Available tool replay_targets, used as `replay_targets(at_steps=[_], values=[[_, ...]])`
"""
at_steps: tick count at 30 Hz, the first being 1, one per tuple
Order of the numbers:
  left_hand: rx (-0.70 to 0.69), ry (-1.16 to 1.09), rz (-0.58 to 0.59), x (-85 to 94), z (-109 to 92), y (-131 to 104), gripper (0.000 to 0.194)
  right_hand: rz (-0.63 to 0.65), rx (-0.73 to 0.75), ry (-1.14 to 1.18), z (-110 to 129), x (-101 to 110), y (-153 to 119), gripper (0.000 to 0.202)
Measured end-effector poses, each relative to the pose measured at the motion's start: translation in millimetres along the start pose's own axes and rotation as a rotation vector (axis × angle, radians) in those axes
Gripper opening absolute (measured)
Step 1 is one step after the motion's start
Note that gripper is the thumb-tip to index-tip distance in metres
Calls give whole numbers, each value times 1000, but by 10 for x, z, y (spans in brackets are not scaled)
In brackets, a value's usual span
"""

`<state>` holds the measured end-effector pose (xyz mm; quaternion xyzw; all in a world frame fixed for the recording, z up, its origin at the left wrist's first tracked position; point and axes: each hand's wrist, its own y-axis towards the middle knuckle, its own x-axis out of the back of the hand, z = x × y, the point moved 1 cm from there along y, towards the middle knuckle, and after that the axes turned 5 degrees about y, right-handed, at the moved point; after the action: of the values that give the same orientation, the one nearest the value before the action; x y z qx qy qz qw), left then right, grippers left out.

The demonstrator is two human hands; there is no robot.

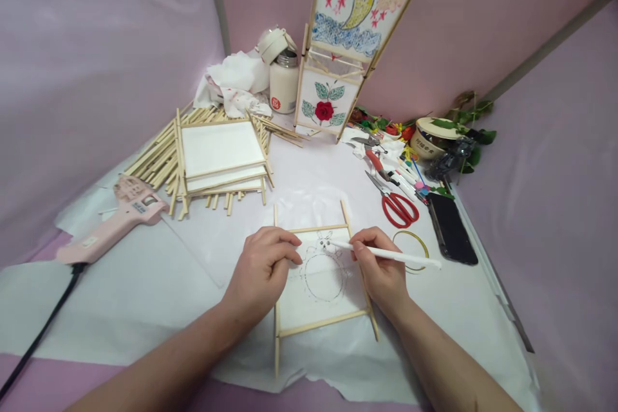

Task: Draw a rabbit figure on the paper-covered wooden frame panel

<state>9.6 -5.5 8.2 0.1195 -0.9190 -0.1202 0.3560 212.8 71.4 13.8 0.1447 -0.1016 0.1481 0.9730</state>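
Note:
A wooden-stick frame (323, 322) with white paper lies on the covered table. On its paper is a line drawing (324, 277) of a circle with a small rabbit-like head above it. My right hand (381, 270) grips a white pen (396, 253), its tip at the drawn head. My left hand (263, 264) rests on the left edge of the frame, fingers bent and a little apart, with nothing held in them.
A pink glue gun (113, 222) lies left, near stacked frames (222, 148) on sticks. Behind stand a bottle (284, 84) and a decorated lantern (328, 100). Red scissors (398, 206), a gold ring (425, 246), a phone (452, 228) and a bowl (432, 141) are right.

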Motion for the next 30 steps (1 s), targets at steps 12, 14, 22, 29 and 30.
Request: replay_targets(at_steps=[12,14,22,29,30], values=[[-48,41,11,2,10,11,35,-151,145,-155,41,48,-2,10],[-45,47,14,2,12,9,35,-164,158,-171,47,51,-4,10],[-114,79,19,-2,12,-16,42,-163,165,-182,37,19,5,11],[-565,225,274,-17,-215,-102,61,-127,175,-155,35,15,0,13],[-587,230,297,-19,-235,-114,60,-131,175,-155,35,13,1,13]])
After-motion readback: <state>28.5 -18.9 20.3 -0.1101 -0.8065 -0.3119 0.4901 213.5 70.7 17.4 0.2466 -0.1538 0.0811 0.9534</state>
